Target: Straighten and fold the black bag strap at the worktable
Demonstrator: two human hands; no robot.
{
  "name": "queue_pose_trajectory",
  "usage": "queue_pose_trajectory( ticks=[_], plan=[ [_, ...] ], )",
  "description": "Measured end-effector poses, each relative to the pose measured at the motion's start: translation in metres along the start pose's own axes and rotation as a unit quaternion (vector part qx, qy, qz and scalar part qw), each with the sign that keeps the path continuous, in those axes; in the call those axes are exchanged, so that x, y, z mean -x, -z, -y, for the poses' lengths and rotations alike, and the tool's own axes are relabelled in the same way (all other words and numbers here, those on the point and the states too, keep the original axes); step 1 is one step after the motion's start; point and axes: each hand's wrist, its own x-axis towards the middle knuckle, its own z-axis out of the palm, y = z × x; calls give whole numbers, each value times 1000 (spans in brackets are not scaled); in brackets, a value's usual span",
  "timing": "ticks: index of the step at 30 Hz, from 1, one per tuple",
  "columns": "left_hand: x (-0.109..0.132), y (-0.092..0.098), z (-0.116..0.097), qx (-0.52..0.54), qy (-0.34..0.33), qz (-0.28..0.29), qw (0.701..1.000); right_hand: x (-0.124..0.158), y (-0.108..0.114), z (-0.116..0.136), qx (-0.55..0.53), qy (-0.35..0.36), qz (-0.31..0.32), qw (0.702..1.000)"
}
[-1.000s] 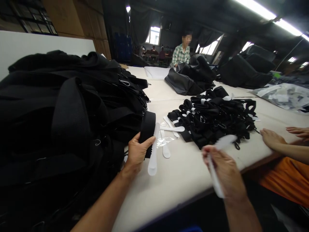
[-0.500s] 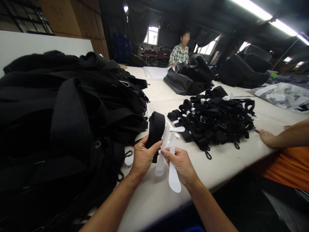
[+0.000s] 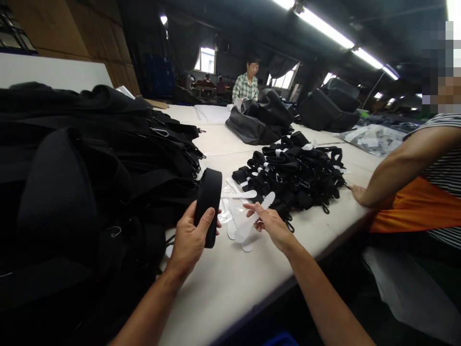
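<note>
My left hand (image 3: 192,235) is closed round a coiled black strap (image 3: 210,202), thumb across its near face. To its right, my right hand (image 3: 268,223) has its index finger stretched left. A white strip with notched edges (image 3: 268,199) passes between its fingers, and its lower part is blurred. Beneath that hand, more white notched strips (image 3: 231,228) and some clear plastic film (image 3: 225,211) lie on the table. One white strip (image 3: 247,194) rests across the others, its rounded end pointing right.
A large heap of black straps (image 3: 90,192) with metal hooks covers the left side. Bundled black straps with white strips (image 3: 295,178) lie to the right on the pale table (image 3: 212,288). A co-worker's hand (image 3: 358,194) touches the right edge. Black bags (image 3: 259,117) stand farther back.
My left hand, with the coiled strap, has moved apart from my right hand and the white strips. White strips that were between the hands now lie on the table. The view has swung right.
</note>
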Motion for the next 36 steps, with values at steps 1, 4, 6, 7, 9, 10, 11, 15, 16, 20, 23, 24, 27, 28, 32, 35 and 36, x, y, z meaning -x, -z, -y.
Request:
queue_pose_trajectory(
  ticks=[1,4,6,7,9,10,11,15,16,20,23,24,27,28,32,35,36],
  plan=[
    [0,0,-1,11,-2,0,1000,0,0,0,25,11,-29,999],
    [0,2,-8,37,-8,4,999,0,-7,-1,52,48,-110,991],
    [3,3,-12,30,-1,29,999,0,-22,1,-15,57,-128,990],
    [5,3,-14,22,5,50,998,1,-32,3,-68,57,-119,989],
    [11,2,-16,3,16,117,993,4,-53,9,-176,43,-73,981],
    [13,0,-16,-7,19,153,988,6,-63,12,-219,26,-37,975],
    [15,-2,-16,-16,21,183,983,9,-71,14,-253,8,-3,968],
    [14,-8,-6,-33,78,210,974,15,-81,16,-310,-59,47,948],
    [13,-9,-3,-29,96,197,975,15,-80,14,-314,-62,45,946],
    [8,-10,5,13,124,151,981,15,-73,8,-331,-54,79,939],
    [8,-11,7,22,122,146,981,22,-73,8,-369,-62,85,923],
    [9,-11,7,22,116,146,982,26,-73,8,-376,-59,76,922],
    [9,-12,9,20,97,150,984,38,-74,5,-322,-7,26,947],
    [9,-13,10,16,94,151,984,41,-74,2,-264,19,6,964],
    [9,-14,15,-8,96,146,985,47,-69,-13,2,121,-119,985],
    [10,-14,16,-8,112,152,982,47,-65,-18,-12,136,-182,974],
    [10,-14,15,-6,121,156,980,47,-64,-18,-50,126,-173,976]
  ],
)
